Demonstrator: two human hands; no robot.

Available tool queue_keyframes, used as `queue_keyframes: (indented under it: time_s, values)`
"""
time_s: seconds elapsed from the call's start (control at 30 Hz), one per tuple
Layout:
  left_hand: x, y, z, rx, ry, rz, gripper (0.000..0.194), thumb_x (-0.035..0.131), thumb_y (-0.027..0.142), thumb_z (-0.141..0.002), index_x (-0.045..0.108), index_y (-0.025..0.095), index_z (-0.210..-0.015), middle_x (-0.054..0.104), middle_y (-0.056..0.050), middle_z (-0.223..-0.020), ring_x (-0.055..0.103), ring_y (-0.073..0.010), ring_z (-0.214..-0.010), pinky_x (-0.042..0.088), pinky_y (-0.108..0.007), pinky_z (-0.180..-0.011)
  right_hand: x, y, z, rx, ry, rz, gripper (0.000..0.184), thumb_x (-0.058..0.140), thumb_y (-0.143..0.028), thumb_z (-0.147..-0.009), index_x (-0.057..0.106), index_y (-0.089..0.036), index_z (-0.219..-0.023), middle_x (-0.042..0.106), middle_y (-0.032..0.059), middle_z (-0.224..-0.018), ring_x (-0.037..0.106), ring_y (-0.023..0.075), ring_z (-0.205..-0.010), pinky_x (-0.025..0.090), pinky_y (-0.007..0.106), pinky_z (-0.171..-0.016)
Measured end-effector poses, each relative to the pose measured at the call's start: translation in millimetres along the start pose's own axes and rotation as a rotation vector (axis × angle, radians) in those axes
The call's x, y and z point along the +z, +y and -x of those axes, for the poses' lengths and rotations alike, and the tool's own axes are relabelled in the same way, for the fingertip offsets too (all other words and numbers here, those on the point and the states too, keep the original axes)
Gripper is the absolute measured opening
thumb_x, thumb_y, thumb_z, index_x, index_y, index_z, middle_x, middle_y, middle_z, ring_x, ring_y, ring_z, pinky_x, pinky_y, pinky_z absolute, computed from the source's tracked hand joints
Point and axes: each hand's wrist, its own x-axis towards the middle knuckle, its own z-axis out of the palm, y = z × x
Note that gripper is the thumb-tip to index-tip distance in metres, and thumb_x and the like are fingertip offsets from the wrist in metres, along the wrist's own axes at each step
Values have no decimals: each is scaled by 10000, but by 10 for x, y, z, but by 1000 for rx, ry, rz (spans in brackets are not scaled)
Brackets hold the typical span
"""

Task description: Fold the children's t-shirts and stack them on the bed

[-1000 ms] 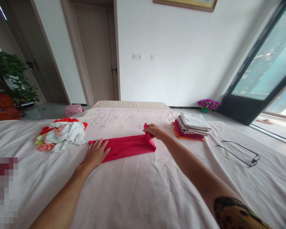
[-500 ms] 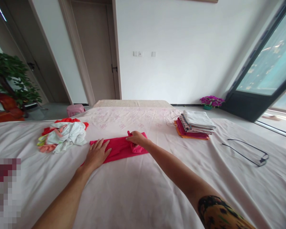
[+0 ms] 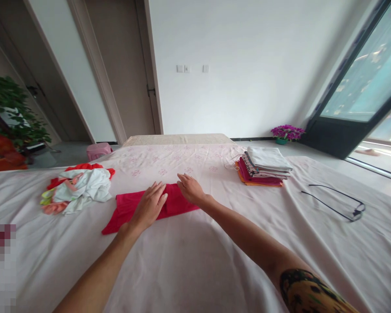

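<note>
A red garment [image 3: 125,208], folded into a long strip, lies in front of me on the pale sheet [image 3: 189,265]. Its exact kind cannot be made out. Over the middle of the strip rests my left hand [image 3: 151,203], open, fingers stretched out. Close beside it on the right, my right hand [image 3: 190,189] is over the garment's right part, open with its fingers extended and nothing gripped. Both hands and the right forearm hide some of the cloth there. The strip's left end flares toward me.
To the left sits a crumpled heap of white, red and yellow clothes [image 3: 84,187]. On the right stands a stack of folded clothes [image 3: 267,161], with black-framed glasses [image 3: 356,213] beyond it. A pink stool [image 3: 98,150] is past the sheet's far left edge.
My right hand has folded the garment's right end inward to the left and released it. The left hand has slid right from the left end to the middle. The strip is shorter.
</note>
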Motion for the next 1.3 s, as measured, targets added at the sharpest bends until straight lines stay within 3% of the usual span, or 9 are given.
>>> queue_keyframes:
  time_s: [0.1, 0.23, 0.33, 0.5, 0.6, 0.73, 0.93, 1.1, 1.3]
  values:
    - [226, 179, -125, 6, -75, -63, 574, 296, 439, -998, 442, 118, -1452, 419, -144, -1532, 296, -276, -1464, 278, -481, -1185, 156, 84, 80, -76, -102, 135, 562, 314, -429, -1023, 351, -161, -1516, 307, 98, -1587, 195, 257, -1487, 136, 446, -1201]
    - [452, 185, -74, -31, -170, -181, 574, 378, 447, -975, 428, 153, -1465, 359, -157, -1562, 300, -306, -1461, 249, -524, -1179, 337, 242, 106, -102, -224, 172, 611, 330, -462, -1015, 322, -131, -1528, 280, 123, -1593, 180, 273, -1490, 77, 469, -1210]
    - [473, 170, -12, -21, -176, -188, 585, 381, 464, -973, 409, 171, -1479, 316, -149, -1584, 277, -296, -1471, 220, -512, -1191, 301, 345, 49, -71, -170, 96, 556, 382, -417, -999, 411, -144, -1482, 360, 117, -1561, 257, 257, -1464, 163, 420, -1197]
    - [348, 98, -51, -32, -168, -25, 537, 336, 432, -984, 449, 192, -1452, 402, -107, -1550, 347, -240, -1442, 275, -449, -1180, -32, 577, -95, 338, -23, 23, 494, 415, -319, -972, 474, -115, -1418, 531, 176, -1411, 529, 244, -1261, 392, 325, -1029]
    - [189, -178, -83, -181, -92, -50, 483, 361, 301, -948, 520, 180, -1387, 540, -95, -1445, 428, -233, -1383, 329, -424, -1147, -194, 694, -137, 420, -132, 20, 453, 457, -422, -956, 619, -105, -1236, 690, 182, -1148, 657, 271, -1035, 470, 324, -853]
    - [-88, -779, -25, -514, -71, -337, 453, 494, 348, -855, 616, 205, -1267, 570, -148, -1392, 427, -368, -1351, 344, -568, -1072, -198, 622, -90, 415, -196, 59, 442, 522, -525, -898, 658, -144, -1078, 713, 172, -1058, 668, 309, -980, 468, 355, -791]
    - [-324, -1285, 68, -568, -270, -283, 349, 484, 474, -844, 652, 211, -1002, 708, -110, -1102, 650, -267, -1041, 473, -341, -871, -2, 436, 81, 316, -28, 51, 369, 502, -386, -921, 512, -210, -1245, 674, 105, -1191, 643, 252, -1054, 438, 335, -844]
    - [-326, -1100, -114, -540, -229, -184, 297, 454, 469, -887, 581, 239, -1025, 739, -48, -1002, 689, -212, -916, 473, -267, -744, -100, 657, 146, 272, 36, -47, 382, 524, -343, -913, 519, -211, -1272, 692, 83, -1107, 638, 221, -999, 423, 297, -836]
    - [-78, -493, -670, -437, -111, -159, 249, 483, 395, -892, 603, 234, -1040, 735, -70, -1033, 690, -232, -907, 496, -298, -732, -514, 1196, 289, 382, 174, -33, 434, 560, -345, -898, 523, -213, -1310, 699, 58, -1005, 634, 209, -919, 426, 288, -805]
